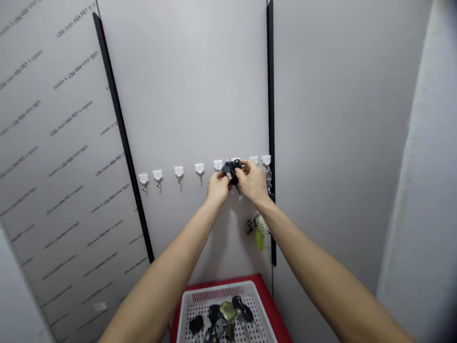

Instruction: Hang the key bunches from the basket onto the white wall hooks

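Both my hands meet at a bunch of dark keys, held up in front of the row of hooks on the white panel. My left hand pinches the bunch from its lower left. From the right, my right hand grips it between thumb and fingers. A white adhesive hook shows just left of the bunch, and another behind it is mostly covered. Whether the keys touch a hook I cannot tell. Beneath my right wrist hangs a keychain with a yellow-green tag, its upper part hidden.
More white hooks run to the left, such as one hook. The rightmost hook carries metal clasps, partly behind my right hand. Below, a white plastic basket with several keys and fobs stands on a red surface. Black strips edge the panel.
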`<act>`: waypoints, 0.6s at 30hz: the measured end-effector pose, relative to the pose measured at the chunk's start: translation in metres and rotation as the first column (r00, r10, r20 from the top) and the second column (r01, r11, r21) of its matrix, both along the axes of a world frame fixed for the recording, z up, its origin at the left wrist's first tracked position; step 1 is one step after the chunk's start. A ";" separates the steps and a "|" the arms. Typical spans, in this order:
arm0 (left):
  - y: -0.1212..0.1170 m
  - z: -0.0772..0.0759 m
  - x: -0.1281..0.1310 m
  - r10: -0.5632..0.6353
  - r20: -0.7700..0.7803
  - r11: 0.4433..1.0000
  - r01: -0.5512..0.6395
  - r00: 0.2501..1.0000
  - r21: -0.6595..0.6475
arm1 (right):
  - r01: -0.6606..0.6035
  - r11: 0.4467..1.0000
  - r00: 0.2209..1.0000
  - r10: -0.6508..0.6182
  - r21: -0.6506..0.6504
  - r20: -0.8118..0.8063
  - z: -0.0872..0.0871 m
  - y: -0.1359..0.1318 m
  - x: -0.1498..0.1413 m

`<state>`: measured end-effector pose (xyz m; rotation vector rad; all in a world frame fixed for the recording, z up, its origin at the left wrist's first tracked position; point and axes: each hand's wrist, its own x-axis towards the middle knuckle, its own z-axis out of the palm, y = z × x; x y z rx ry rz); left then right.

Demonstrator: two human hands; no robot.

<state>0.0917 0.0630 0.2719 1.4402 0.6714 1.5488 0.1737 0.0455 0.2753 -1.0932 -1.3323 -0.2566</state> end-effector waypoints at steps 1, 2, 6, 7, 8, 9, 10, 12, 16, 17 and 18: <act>-0.002 0.006 -0.001 0.013 0.015 0.999 -0.013 1.000 0.030 | -0.019 1.000 0.999 0.019 0.008 0.028 0.005 -0.001 -0.002; -0.005 0.012 -0.002 0.024 0.011 0.997 -0.024 1.000 0.067 | -0.031 0.999 0.998 0.030 0.011 0.056 0.009 -0.002 -0.004; -0.014 0.025 -0.016 0.039 -0.149 0.985 -0.013 0.988 0.171 | -0.012 1.000 0.990 0.014 -0.016 0.137 0.014 -0.007 -0.006; -0.017 0.024 -0.020 0.041 -0.196 0.986 -0.008 0.980 0.168 | 0.001 0.999 0.987 0.005 -0.038 0.160 0.011 -0.008 -0.006; -0.018 0.021 -0.024 0.031 -0.242 0.988 0.007 0.970 0.153 | 0.010 0.997 0.982 0.004 -0.073 0.190 0.007 -0.010 -0.005; -0.020 0.015 -0.027 0.011 -0.287 0.991 0.027 0.958 0.128 | 0.015 0.993 0.974 0.013 -0.121 0.226 0.000 -0.012 -0.004; -0.021 0.007 -0.030 -0.021 -0.329 0.994 0.054 0.944 0.092 | 0.017 0.984 0.964 0.031 -0.176 0.264 -0.009 -0.014 -0.003; -0.021 -0.019 -0.034 -0.095 -0.397 0.994 0.108 0.913 0.010 | 0.027 0.955 0.939 0.077 -0.296 0.335 -0.033 -0.019 -0.002; -0.023 -0.100 -0.036 -0.175 -0.498 0.983 0.119 0.850 -0.142 | 0.127 0.826 0.889 0.150 -0.550 0.432 -0.106 -0.028 -0.002; -0.024 -0.123 -0.036 -0.204 -0.528 0.975 0.121 0.824 -0.188 | 0.142 0.775 0.877 0.190 -0.616 0.441 -0.127 -0.031 -0.003; -0.027 -0.146 -0.036 -0.231 -0.553 0.964 0.114 0.801 -0.239 | 0.145 0.719 0.867 0.239 -0.680 0.438 -0.148 -0.035 -0.004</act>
